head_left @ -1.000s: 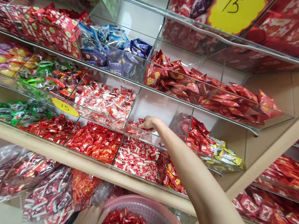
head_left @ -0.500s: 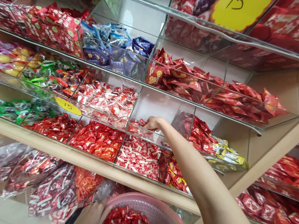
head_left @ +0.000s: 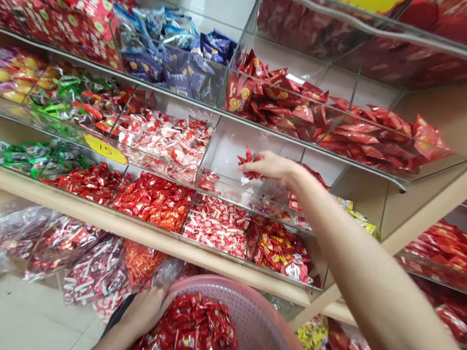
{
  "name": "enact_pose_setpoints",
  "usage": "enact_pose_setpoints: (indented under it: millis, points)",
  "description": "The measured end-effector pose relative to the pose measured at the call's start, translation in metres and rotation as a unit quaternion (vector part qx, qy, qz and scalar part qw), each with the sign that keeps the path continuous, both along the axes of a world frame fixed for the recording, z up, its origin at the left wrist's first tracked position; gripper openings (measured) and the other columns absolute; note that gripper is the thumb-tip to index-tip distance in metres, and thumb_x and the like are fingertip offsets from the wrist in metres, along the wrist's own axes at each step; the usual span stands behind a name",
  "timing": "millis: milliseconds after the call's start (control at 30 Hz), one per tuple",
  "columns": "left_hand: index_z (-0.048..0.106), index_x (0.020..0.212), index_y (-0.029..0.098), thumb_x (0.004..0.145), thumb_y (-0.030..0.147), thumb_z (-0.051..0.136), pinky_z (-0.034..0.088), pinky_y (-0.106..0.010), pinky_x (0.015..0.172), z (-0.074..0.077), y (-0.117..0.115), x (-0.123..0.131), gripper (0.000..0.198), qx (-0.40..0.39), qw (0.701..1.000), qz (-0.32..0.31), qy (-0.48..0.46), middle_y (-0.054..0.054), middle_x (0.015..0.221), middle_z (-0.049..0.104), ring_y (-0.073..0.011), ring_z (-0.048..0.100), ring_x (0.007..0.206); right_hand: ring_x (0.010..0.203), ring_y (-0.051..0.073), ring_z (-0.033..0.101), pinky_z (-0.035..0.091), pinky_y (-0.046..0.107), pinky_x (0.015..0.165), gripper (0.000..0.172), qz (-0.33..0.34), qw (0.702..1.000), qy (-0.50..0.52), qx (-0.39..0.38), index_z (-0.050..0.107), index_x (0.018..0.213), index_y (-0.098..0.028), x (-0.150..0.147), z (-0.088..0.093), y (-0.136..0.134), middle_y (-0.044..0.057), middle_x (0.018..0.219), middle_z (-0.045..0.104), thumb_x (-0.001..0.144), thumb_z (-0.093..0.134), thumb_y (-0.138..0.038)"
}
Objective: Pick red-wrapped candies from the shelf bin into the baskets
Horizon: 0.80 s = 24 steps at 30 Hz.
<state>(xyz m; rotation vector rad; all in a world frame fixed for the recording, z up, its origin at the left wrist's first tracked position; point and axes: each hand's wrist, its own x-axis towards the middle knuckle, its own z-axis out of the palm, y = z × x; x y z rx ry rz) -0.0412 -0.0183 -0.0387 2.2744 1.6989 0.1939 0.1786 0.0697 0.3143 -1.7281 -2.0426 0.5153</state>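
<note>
My right hand (head_left: pixel 267 165) is closed around a few red-wrapped candies (head_left: pixel 248 161), held up above the front wall of a clear shelf bin (head_left: pixel 231 145). A few more red candies (head_left: pixel 209 179) lie at the left front corner of that bin. Below, my left hand (head_left: pixel 151 307) grips the rim of a pink perforated plastic basket (head_left: pixel 280 329), its fingertips partly hidden by the rim. Red-wrapped candies (head_left: pixel 194 333) are heaped against the basket's left side.
Clear dividers separate bins of white-and-red candies (head_left: pixel 168 145), blue packets (head_left: pixel 176 55) and red packets (head_left: pixel 289 98). A yellow price tag (head_left: pixel 105 149) hangs on the shelf edge. Bagged candies (head_left: pixel 91 271) lie beneath the wooden shelf board (head_left: pixel 141 231).
My right hand has risen from the bin's bottom and moved slightly right, bringing red candies up with it. My left hand stays on the basket rim. The view has shifted somewhat.
</note>
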Motion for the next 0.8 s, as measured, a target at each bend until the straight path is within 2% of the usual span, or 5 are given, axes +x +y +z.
enact_pose_setpoints:
  millis: [167, 300, 500, 600, 800]
  points:
    - [0.051, 0.103, 0.017, 0.088, 0.048, 0.014, 0.044, -0.033, 0.072, 0.007, -0.003, 0.002, 0.05, -0.002, 1.0, -0.002, 0.002, -0.011, 0.086, 0.066, -0.0244, 0.063, 0.084, 0.07, 0.012, 0.051, 0.039, 0.023, 0.06, 0.032, 0.085, 0.996, 0.02, -0.021, 0.056, 0.093, -0.015, 0.009, -0.007, -0.097, 0.003, 0.081, 0.057, 0.074, 0.057, -0.04]
    - [0.05, 0.106, 0.017, 0.088, 0.049, 0.013, 0.044, -0.034, 0.071, 0.011, -0.006, 0.004, 0.052, 0.0, 1.0, -0.003, 0.006, -0.012, 0.087, 0.066, -0.0252, 0.062, 0.086, 0.072, 0.012, 0.051, 0.039, 0.022, 0.062, 0.023, 0.192, 0.979, -0.005, -0.074, 0.055, 0.089, -0.017, 0.02, -0.097, -0.134, 0.0, 0.082, 0.058, 0.075, 0.056, -0.036]
    - [0.049, 0.109, 0.017, 0.087, 0.05, 0.013, 0.044, -0.034, 0.071, 0.011, -0.007, 0.005, 0.053, 0.005, 1.0, -0.004, 0.009, -0.012, 0.089, 0.066, -0.0252, 0.063, 0.086, 0.083, 0.02, 0.055, 0.04, 0.028, 0.07, 0.026, 0.154, 0.959, -0.211, -0.112, 0.054, 0.093, -0.016, 0.036, -0.244, -0.11, 0.008, 0.092, 0.061, 0.072, 0.058, -0.031]
    - [0.05, 0.108, 0.017, 0.087, 0.05, 0.012, 0.044, -0.034, 0.071, 0.011, -0.008, 0.005, 0.055, 0.001, 1.0, -0.006, 0.009, -0.013, 0.087, 0.066, -0.0256, 0.063, 0.084, 0.094, 0.023, 0.054, 0.04, 0.031, 0.078, 0.032, 0.166, 0.949, -0.249, -0.098, 0.053, 0.101, -0.015, 0.032, -0.275, -0.094, 0.012, 0.104, 0.059, 0.072, 0.058, -0.028]
    - [0.049, 0.108, 0.018, 0.087, 0.05, 0.011, 0.044, -0.034, 0.071, 0.012, -0.008, 0.004, 0.054, -0.004, 1.0, -0.002, 0.021, -0.012, 0.088, 0.066, -0.0252, 0.062, 0.085, 0.101, 0.024, 0.053, 0.04, 0.032, 0.083, 0.034, 0.17, 0.949, -0.253, -0.08, 0.052, 0.106, -0.015, 0.018, -0.296, -0.088, 0.012, 0.111, 0.056, 0.075, 0.056, -0.028]
